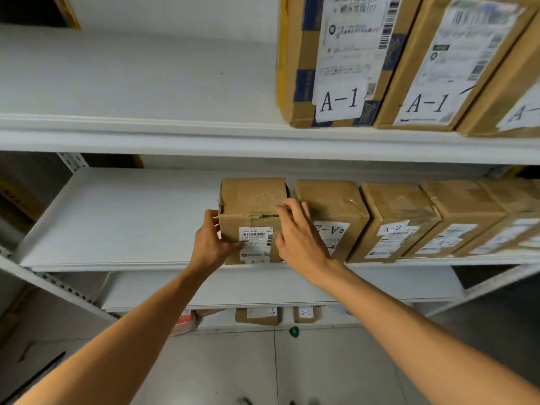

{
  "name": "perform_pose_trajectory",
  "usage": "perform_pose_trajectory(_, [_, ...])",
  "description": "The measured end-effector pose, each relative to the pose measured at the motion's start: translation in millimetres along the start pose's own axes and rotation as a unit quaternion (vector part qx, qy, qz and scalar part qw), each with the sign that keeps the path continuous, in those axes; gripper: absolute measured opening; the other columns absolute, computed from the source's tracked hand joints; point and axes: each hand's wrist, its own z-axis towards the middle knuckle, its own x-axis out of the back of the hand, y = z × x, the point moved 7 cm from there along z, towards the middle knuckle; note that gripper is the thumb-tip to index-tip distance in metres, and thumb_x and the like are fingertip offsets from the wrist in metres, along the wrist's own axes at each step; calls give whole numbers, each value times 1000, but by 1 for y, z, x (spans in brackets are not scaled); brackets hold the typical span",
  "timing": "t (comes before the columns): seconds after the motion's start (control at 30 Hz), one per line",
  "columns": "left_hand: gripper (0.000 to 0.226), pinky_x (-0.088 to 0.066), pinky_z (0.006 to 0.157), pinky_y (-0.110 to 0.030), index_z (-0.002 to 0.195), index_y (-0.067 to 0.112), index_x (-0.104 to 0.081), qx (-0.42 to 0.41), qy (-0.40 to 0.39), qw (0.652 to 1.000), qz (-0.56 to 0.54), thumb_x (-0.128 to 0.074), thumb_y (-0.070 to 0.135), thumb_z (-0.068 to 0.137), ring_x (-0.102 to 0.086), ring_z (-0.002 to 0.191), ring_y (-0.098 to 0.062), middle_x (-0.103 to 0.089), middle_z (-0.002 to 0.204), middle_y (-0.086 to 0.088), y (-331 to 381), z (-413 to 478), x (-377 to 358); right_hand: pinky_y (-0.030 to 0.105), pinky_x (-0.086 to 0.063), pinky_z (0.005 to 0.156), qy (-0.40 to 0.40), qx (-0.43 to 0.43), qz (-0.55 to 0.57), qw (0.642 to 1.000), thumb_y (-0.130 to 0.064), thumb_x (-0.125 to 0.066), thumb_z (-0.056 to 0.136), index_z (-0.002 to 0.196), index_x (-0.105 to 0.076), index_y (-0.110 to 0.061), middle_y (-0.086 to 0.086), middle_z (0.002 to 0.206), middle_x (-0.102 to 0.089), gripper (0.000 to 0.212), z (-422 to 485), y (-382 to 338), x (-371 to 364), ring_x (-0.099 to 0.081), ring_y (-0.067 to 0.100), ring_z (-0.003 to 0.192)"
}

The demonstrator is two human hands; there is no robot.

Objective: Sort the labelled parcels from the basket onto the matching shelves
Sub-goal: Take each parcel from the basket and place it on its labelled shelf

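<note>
on the shelf, parcel, perhaps a-2, between left hand and right hand

- Our upper shelf carries tall A-1 boxes, side by side at its right.
- On the middle shelf we see a row of brown boxes; the leftmost box reads A-2.

White metal shelving, perforated uprights; pale grey tiled floor below.
</note>
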Motion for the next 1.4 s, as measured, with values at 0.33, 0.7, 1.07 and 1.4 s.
perform_pose_trajectory(0.33, [97, -47, 100, -47, 143, 10, -29, 59, -44, 988, 138, -85, 5, 65, -47, 126, -31, -41, 142, -13, 1, 10, 23, 33, -52, 85, -48, 116, -21, 992, 4, -69, 71, 108, -62, 2, 14, 111, -56, 38, 34, -39, 13, -52, 26, 104])
perform_pose_trajectory(0.7, [70, -52, 89, -34, 133, 17, -46, 67, 62, 937, 338, -81, 20, 72, -57, 108, -22, -55, 126, -7, 26, -58, 121, 32, -43, 89, -189, 209, 72, 957, -13, -56, 87, 119, -55, -8, 8, 119, -54, 33, 56, -135, -10, -46, 24, 114])
perform_pose_trajectory(1.07, [61, -48, 87, -36, 125, 24, -53, 248, 269, 863, 348, -78, 32, 70, -56, 108, -22, -57, 120, 0, 26, -256, 144, 41, -50, 89, -285, 436, 63, 851, -19, -64, 82, 116, -53, -8, 12, 118, -54, 38, -43, -220, -18, -53, 29, 109])
perform_pose_trajectory(1.4, [58, -50, 85, -35, 124, 21, -54, 441, 436, 758, 203, -79, 31, 72, -59, 105, -20, -62, 116, 0, 16, -518, 29, 43, -51, 84, -314, 696, 48, 644, -26, -68, 76, 118, -50, -7, 11, 114, -53, 50, -256, -259, 21, -51, 29, 107])
